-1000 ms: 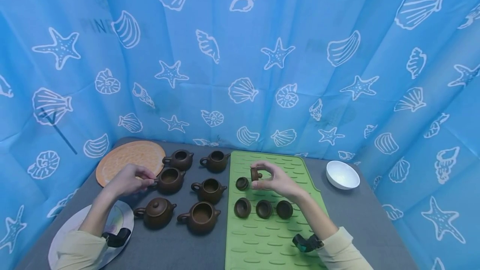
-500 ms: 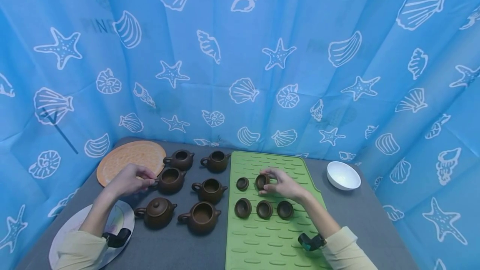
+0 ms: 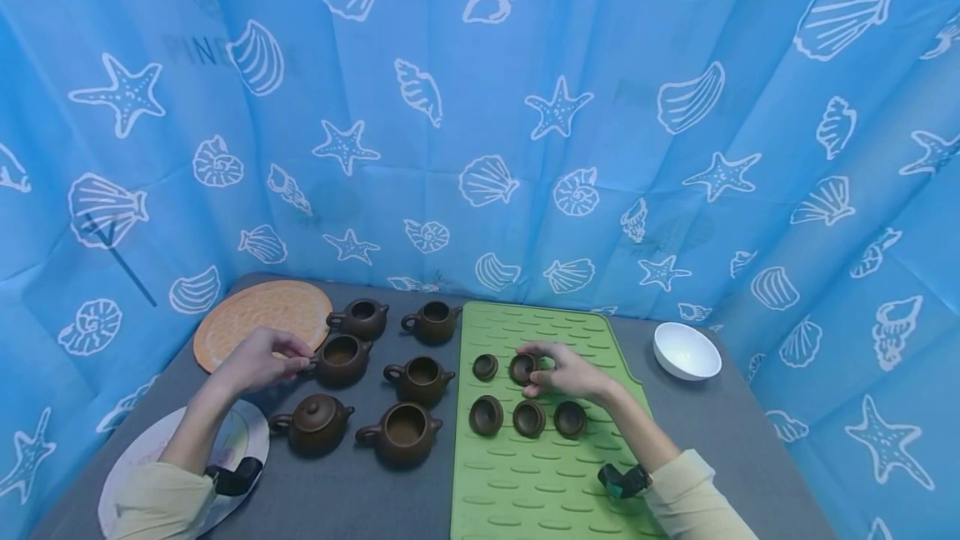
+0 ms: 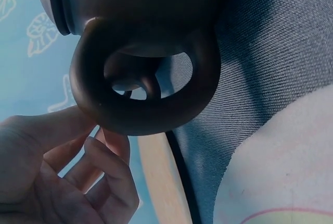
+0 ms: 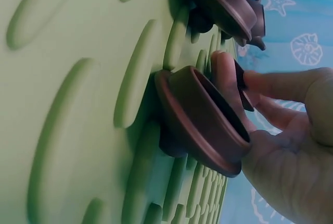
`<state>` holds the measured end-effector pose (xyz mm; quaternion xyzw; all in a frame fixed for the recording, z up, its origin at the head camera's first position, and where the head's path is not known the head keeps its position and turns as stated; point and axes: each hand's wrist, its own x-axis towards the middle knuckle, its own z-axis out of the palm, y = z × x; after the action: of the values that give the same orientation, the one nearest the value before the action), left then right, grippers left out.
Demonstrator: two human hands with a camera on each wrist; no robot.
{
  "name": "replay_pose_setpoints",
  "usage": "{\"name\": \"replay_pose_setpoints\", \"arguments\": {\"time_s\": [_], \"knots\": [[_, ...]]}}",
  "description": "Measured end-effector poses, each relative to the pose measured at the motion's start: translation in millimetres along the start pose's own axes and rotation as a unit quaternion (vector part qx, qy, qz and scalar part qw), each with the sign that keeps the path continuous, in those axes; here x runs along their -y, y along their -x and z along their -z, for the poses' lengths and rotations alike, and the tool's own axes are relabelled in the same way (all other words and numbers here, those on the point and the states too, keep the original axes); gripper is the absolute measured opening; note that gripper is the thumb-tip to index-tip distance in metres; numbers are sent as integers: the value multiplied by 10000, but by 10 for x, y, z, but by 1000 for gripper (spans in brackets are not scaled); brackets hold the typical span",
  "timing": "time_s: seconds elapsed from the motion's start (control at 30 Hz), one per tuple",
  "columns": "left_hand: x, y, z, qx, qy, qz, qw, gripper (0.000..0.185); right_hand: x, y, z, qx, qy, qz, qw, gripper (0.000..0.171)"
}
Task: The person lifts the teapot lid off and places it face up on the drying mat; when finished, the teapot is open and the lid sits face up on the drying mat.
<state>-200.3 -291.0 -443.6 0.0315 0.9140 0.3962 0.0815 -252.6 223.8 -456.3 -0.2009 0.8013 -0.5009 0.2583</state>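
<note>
Our right hand (image 3: pixel 567 373) sits low on the ribbed green silicone mat (image 3: pixel 540 473), fingers curled around a small brown clay teapot lid (image 3: pixel 522 367) that lies upside down. In the right wrist view the fingertips (image 5: pixel 225 73) pinch the lid's rim (image 5: pixel 200 117), with the knob down against the mat's ridges. Just left of that hand lies a second upturned brown lid (image 3: pixel 484 367). Just below the hand, toward us, sits a row of three more upturned lids (image 3: pixel 528 418). A white ceramic bowl (image 3: pixel 685 351) stands well off to the right, on the grey table (image 3: pixel 360 490).

Our left hand (image 3: pixel 258 361) holds the loop handle (image 4: pixel 140 107) of a lidless brown clay teapot (image 3: pixel 341 359), thumb and fingers (image 4: pixel 106 156) curled at the ring. Five more brown teapots surround it; only the one nearest us (image 3: pixel 313 423) carries a lid. A round orange woven placemat (image 3: pixel 258 319) lies beyond the left hand.
</note>
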Motion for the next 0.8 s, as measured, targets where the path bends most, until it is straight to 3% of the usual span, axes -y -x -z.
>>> {"name": "replay_pose_setpoints", "arguments": {"time_s": [0.47,0.8], "knots": [[-8,49,-10,-19,-91,42,9999,20,11,-39,-4,-65,469,77,9988,59],[-37,205,4,6,-84,32,10000,31,79,-50,0,-561,675,191,9960,58]]}}
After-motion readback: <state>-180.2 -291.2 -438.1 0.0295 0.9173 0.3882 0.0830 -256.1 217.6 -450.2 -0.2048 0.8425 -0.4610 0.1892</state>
